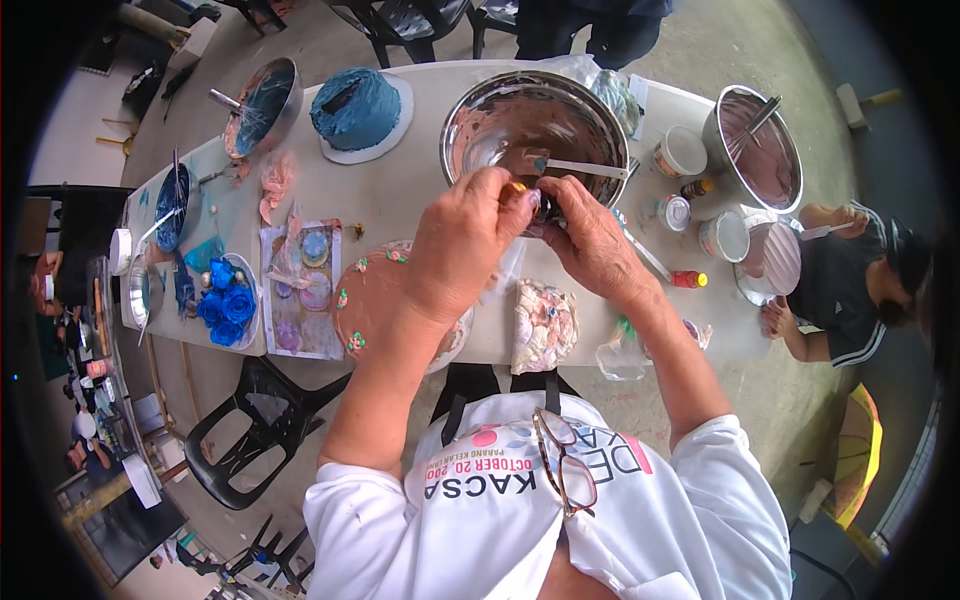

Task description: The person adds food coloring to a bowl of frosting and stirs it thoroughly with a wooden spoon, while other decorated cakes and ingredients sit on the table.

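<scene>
L hand [462, 235] pinches a yellow bit [513, 190], R hand [592, 240] a small dark btl [545, 208], both at near rim of round, shiny metal bowl [530, 80] w/ smeary brown cream [500, 120].

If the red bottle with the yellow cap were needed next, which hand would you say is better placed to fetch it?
Probably the right hand: the red bottle is nearer to it, while the left hand would have to reach across. Both are occupied with a small dark object, though.
</scene>
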